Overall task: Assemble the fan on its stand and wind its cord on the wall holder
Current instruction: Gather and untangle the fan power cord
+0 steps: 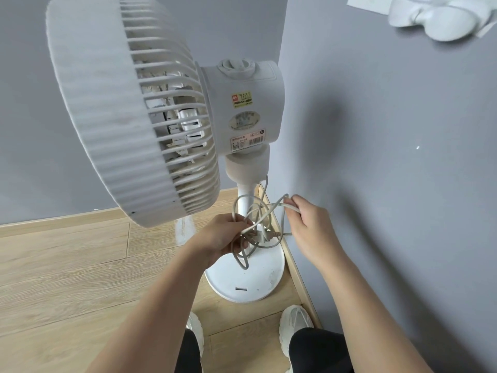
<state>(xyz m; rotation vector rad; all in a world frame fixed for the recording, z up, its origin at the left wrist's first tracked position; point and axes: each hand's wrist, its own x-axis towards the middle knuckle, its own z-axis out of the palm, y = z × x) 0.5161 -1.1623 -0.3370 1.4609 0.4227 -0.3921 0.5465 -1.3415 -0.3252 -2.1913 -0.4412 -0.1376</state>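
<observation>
Sorting the cord is the step I judge I am in. The fan already sits on its stand, so the assembly looks done and only the winding is left.

My left hand has its fingers curled round a loose bunch of loops, just in front of the stand's pole. My right hand pinches a single strand and draws it toward the wall. The loops cross one another between my hands, and what looks like the plug hangs among them.

The next move, I think, is to free one clean end from the tangle and then lift the cord to the wall holder. The holder hangs high on the right wall, well above and well apart from both hands.

Room is tight low down. The stand's base sits just beside the skirting board, and my shoes are close behind it. The fan's cage overhangs on the left, with its lower rim near my left hand. The bare wall to the right offers open room for raising the cord, though a careless pull could tug the stand.
</observation>
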